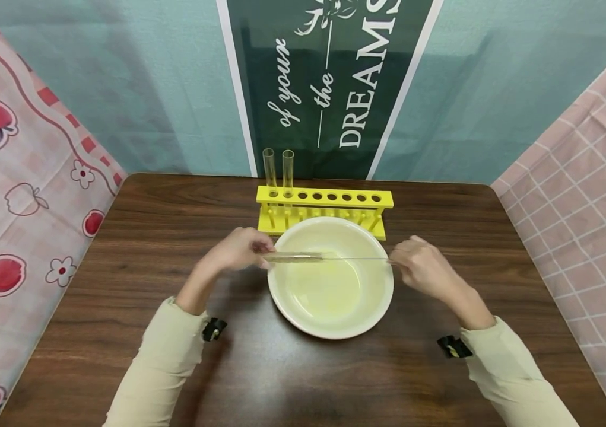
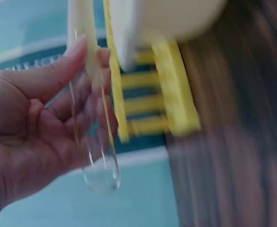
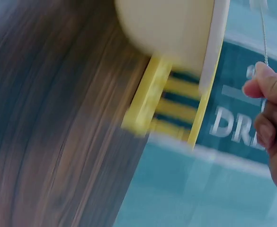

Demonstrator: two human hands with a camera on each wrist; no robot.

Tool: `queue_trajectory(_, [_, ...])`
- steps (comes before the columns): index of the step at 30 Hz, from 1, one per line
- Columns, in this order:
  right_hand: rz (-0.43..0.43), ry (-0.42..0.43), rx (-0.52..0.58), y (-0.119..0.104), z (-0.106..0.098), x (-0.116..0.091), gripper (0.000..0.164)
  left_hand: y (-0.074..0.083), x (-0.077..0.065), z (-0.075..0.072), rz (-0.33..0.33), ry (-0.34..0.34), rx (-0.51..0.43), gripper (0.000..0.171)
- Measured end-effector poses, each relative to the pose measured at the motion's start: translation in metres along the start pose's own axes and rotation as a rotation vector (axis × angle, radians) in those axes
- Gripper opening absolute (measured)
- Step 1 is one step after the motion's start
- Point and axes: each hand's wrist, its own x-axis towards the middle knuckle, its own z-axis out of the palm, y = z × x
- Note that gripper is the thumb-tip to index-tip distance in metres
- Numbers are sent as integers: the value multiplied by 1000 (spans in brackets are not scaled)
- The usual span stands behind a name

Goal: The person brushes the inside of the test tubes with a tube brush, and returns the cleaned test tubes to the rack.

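Note:
My left hand (image 1: pixel 240 249) grips a clear glass test tube (image 1: pixel 294 257), held level over the white basin (image 1: pixel 330 332). In the left wrist view the tube's rounded end (image 2: pixel 102 179) points down past the palm, with thumb and fingers around the glass. Pale bristles (image 2: pixel 83 28) of a test tube brush show inside the tube's upper part. My right hand (image 1: pixel 424 267) pinches the brush's thin twisted wire handle (image 1: pixel 358 258) on the basin's right side. That wire (image 3: pixel 264 40) runs up from the fingertips in the right wrist view. Shallow, pale yellowish liquid (image 1: pixel 329 290) lies in the basin.
Just behind the basin stands a yellow test tube rack (image 1: pixel 324 196), with two upright test tubes (image 1: pixel 288 172) in its left holes. All of this is on a dark wooden table (image 1: pixel 137 261). Curtains hang at the back and both sides.

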Motion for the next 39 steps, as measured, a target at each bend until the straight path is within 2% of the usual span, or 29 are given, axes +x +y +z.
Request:
queue_trajectory(3, [32, 1, 6, 4, -6, -7, 24, -9, -7, -4, -33, 13, -3, 16])
queue_trajectory(6, [75, -26, 79, 6, -7, -11, 22, -13, -9, -6, -6, 9, -8, 16])
queue_trajectory(11, [274, -62, 358, 7, -4, -15, 26, -14, -11, -3, -15, 69, 8, 16])
queue_trajectory(14, [401, -98, 511, 8, -1, -15, 28, -13, -11, 1, -21, 123, 49, 17])
queue_trajectory(21, [573, -160, 763, 9, -2, -14, 26, -9, -12, 9, -24, 229, 137, 20])
queue_trajectory(26, [616, -147, 889, 11, 0, -15, 29, -7, -14, 13, -14, 306, 161, 23])
queue_trajectory(31, [589, -129, 992, 13, 3, -17, 30, -9, -17, 16, 37, 372, 206, 25])
queue_trajectory(39, [625, -125, 1071, 14, 2, -18, 30, -13, -17, 18, 62, 390, 194, 26])
